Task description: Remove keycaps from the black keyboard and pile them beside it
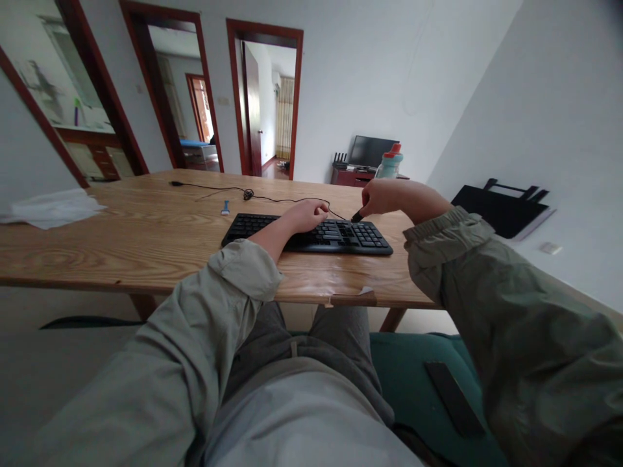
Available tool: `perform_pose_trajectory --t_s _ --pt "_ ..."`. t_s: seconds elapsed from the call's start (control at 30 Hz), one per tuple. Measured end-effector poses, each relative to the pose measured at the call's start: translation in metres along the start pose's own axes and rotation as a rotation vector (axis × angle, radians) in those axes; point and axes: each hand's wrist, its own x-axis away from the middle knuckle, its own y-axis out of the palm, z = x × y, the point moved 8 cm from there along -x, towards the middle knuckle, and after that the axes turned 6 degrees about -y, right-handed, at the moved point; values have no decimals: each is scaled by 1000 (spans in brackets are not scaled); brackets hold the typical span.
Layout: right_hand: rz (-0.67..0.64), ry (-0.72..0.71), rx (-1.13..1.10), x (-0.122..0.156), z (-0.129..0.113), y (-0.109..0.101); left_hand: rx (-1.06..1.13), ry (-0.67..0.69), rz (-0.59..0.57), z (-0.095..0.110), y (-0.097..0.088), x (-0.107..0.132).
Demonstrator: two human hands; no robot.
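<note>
A black keyboard (331,245) lies on the wooden table in front of me. My left hand (306,215) rests over its middle and far edge, fingers curled and pressed against it. Above the keyboard's right part, my right hand (382,196) pinches a small black brush-like tool (357,216). The tool's tip points down at the keys near the far edge; its exact kind is too small to make out. A thin black cable (277,199) runs from behind the keyboard to the left, with a knot in it.
On the wooden table (146,240) are a small blue-and-white item (225,207) and white sheets (53,207) at the left. A bottle with a red cap (389,162) stands beyond my right hand. A dark flat object (453,397) lies on the green seat (403,370).
</note>
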Motion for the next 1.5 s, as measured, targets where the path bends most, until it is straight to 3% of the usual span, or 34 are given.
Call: perform_pose_trajectory --t_s 0.17,0.33,0.53,0.77,0.97,1.2,1.5 --pt "23 22 -41 14 -4 3 -7 -15 -1 1 -1 1" --pt "-74 43 -143 -9 20 9 -1 -9 -13 -2 2 0" --pt "-31 29 -192 -21 32 11 -39 -7 -21 0 1 -2" --pt "231 66 -42 41 5 23 -24 -28 -12 -1 -1 -2" --pt "302 19 15 83 -15 52 -10 23 -15 -2 1 -4" --pt "309 144 23 95 -35 71 -5 54 -10 -4 5 -9" --pt "261 206 -117 88 -75 73 0 55 -29 2 1 -4"
